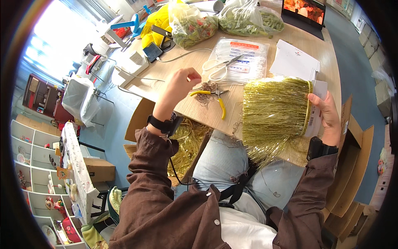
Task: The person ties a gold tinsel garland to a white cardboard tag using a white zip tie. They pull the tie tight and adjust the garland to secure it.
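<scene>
My right hand (326, 113) grips a gold tinsel fringe (276, 107) by its bound edge, together with a white card (319, 88) that bears printing. The strands spread leftward over the table's front edge, above my lap. My left hand (183, 82) is raised over the table with its fingers curled; whether something thin is pinched there is too small to tell. Just right of that hand lie yellow-handled pliers (203, 92), jaws apart, beside a tangle of thin brown wire (209, 86). White-handled scissors (219, 71) rest on a clear bag of white cable ties (258, 59).
White cards (293, 59) lie at the table's right. Bags of green pods (248, 21), a phone (152, 51), a power strip (129, 70) and a tablet (303, 14) stand farther back. A cardboard box of gold tinsel (186, 146) is below left; open cartons (354, 162) stand right.
</scene>
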